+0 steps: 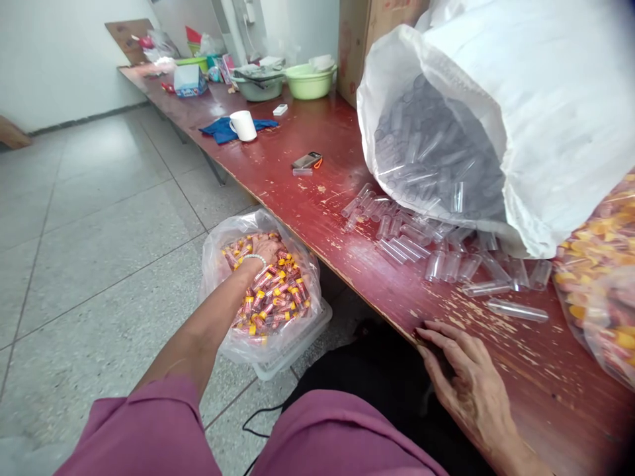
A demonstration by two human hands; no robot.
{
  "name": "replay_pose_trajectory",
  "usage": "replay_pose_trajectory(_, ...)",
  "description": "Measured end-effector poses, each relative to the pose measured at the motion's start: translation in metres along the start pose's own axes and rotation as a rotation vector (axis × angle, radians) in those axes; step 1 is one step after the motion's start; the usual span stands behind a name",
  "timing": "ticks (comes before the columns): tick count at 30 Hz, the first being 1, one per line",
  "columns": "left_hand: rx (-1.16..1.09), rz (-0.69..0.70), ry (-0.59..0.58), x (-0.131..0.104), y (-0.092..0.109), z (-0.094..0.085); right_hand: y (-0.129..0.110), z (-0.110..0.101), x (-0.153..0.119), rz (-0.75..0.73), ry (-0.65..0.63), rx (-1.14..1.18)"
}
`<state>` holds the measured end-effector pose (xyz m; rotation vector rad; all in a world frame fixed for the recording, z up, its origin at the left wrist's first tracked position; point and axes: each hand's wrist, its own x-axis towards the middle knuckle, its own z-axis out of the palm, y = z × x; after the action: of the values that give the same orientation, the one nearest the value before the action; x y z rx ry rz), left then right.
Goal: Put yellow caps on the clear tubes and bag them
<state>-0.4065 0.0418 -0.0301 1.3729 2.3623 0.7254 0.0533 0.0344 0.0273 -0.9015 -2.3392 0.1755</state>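
My left hand (265, 248) reaches into a clear plastic bag (211, 264) filled with small tubes (278, 291) that have yellow caps and reddish contents. A beaded bracelet circles that wrist, and the fingers are partly lost among the tubes, so their grip cannot be made out. Over the edge of the worn red table (367, 264) rests my right hand (461, 370), its fingers apart and nothing in them. Clear, uncapped tubes (407, 231) spill onto the tabletop from a large white sack (555, 119) lying open on its side.
A white crate (278, 363) is under the bag. Another bag (600, 264) of yellow and red pieces stands at the right. Farther back are a phone (307, 160), a white mug (243, 125) on blue cloth (218, 130), green basins (310, 82) and a cardboard box (353, 53).
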Motion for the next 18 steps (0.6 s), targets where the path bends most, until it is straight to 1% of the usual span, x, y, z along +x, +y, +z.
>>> replay_pose_trajectory(3, -0.111, -0.014, 0.018, 0.003, 0.0, -0.009, -0.001, -0.001, 0.0, -0.001, 0.002, -0.002)
replay_pose_trajectory(6, -0.244, -0.036, 0.047, 0.004, -0.002, -0.021, -0.001, -0.001, 0.0, 0.003, 0.005, 0.0)
replay_pose_trajectory(11, -0.474, -0.087, 0.146, -0.007, -0.009, -0.049, -0.001, -0.002, 0.0, 0.009, 0.003, 0.009)
replay_pose_trajectory(13, -0.535, -0.12, 0.171, -0.012, -0.012, -0.057, -0.001, -0.002, 0.001, 0.007, 0.004, 0.018)
replay_pose_trajectory(15, -0.549, -0.145, 0.178, -0.015, -0.014, -0.059, -0.001, -0.002, 0.001, 0.011, 0.006, 0.023)
replay_pose_trajectory(18, -0.464, -0.156, 0.145, -0.016, -0.016, -0.051, -0.001, -0.002, 0.001, 0.026, 0.01, 0.026)
